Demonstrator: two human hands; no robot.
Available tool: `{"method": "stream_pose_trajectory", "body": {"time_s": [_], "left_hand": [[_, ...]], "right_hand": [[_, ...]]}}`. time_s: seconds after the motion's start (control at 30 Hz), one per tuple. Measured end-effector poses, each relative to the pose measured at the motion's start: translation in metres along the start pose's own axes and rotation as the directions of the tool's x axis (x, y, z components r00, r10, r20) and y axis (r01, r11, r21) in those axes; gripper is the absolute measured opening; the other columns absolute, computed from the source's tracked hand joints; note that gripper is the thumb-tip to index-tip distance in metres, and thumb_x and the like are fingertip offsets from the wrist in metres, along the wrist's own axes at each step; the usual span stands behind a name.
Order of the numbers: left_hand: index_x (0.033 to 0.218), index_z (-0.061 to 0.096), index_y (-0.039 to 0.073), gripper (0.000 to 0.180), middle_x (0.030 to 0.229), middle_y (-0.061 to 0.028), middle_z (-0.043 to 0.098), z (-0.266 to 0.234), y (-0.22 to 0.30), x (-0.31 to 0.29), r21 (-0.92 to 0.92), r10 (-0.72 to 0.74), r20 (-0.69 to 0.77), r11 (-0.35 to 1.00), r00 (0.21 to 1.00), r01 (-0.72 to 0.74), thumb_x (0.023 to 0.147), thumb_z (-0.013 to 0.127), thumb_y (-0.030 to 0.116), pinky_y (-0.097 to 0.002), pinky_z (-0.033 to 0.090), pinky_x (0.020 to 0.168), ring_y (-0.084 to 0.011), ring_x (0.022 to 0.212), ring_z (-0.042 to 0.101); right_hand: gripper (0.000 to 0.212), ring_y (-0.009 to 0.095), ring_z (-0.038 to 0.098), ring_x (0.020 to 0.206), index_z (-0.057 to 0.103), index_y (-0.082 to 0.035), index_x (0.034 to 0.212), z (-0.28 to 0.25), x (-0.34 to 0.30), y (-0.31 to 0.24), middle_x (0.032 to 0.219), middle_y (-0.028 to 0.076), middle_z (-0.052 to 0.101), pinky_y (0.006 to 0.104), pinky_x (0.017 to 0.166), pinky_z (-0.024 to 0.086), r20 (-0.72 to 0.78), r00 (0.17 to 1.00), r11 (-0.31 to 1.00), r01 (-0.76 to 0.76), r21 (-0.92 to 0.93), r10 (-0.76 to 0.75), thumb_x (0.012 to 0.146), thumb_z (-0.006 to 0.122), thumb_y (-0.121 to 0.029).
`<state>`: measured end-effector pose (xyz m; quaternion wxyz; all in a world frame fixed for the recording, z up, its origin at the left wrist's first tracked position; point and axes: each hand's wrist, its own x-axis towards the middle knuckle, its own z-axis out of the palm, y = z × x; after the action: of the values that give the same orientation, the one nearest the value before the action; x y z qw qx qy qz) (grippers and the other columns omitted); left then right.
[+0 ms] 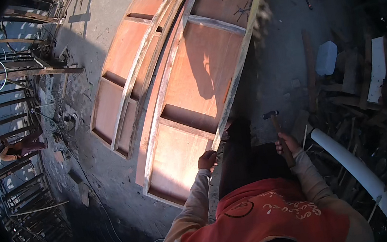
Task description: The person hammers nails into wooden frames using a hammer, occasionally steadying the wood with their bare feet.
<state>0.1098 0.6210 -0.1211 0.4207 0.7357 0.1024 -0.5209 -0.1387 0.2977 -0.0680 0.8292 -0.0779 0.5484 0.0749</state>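
My right hand (289,143) is wrapped round the wooden handle of a hammer (276,125), its metal head pointing away from me beside the panel. My left hand (206,161) is closed in a pinch against the near right edge of a wood-framed plywood panel (223,52). What sits between those fingers is too small and dark to make out. A pale strip of timber (240,69) runs along the panel's right side, above my left hand. Crosswise battens divide the panel into shallow bays.
Another framed panel (118,101) lies to the left. Thin dark metal pieces (243,11) rest on the far bay. Scrap wood, a white pipe (353,164) and a translucent container (327,58) lie at right. Another person (20,146) is far left. A cable (97,195) crosses the ground.
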Motion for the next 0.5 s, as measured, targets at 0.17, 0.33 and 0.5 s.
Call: {"method": "stream_pose_trajectory", "body": {"time_s": [0.17, 0.33, 0.5], "left_hand": [[0.099, 0.070, 0.013, 0.018, 0.099, -0.0061, 0.070, 0.046, 0.022, 0.015, 0.754, 0.343, 0.357, 0.442, 0.869, -0.485, 0.091, 0.057, 0.021, -0.0347, 0.056, 0.076, -0.0219, 0.087, 0.070], [0.098, 0.072, 0.010, 0.018, 0.100, -0.0117, 0.070, 0.091, 0.056, 0.055, 0.802, 0.086, 0.584, -0.214, 0.807, -0.558, 0.089, 0.062, 0.022, -0.0393, 0.056, 0.082, -0.0283, 0.096, 0.069], [0.106, 0.072, 0.024, 0.031, 0.115, -0.0070, 0.071, 0.156, 0.092, 0.089, 0.742, -0.142, 0.537, -0.388, 0.831, -0.546, 0.093, 0.049, 0.039, -0.0474, 0.055, 0.087, -0.0317, 0.102, 0.069]], "right_hand": [[0.024, 0.016, 0.053, 0.055, 0.048, -0.019, 0.101, -0.020, -0.007, 0.105, 0.075, 0.001, 0.054, 0.0346, 0.048, 0.045, 0.152, 0.988, 0.963, -0.076, 0.258, 0.037, 0.096, 0.060, -0.039], [0.023, 0.015, 0.053, 0.055, 0.050, -0.020, 0.098, -0.023, 0.000, 0.184, 0.074, 0.000, 0.053, 0.0326, 0.050, 0.045, 0.141, 0.988, 0.876, -0.121, 0.466, 0.061, 0.095, 0.061, -0.039], [0.021, 0.012, 0.053, 0.057, 0.050, -0.018, 0.101, -0.015, 0.020, 0.231, 0.073, 0.000, 0.053, 0.0300, 0.051, 0.044, 0.030, 0.998, 0.618, 0.014, 0.786, -0.061, 0.095, 0.063, -0.033]]}}
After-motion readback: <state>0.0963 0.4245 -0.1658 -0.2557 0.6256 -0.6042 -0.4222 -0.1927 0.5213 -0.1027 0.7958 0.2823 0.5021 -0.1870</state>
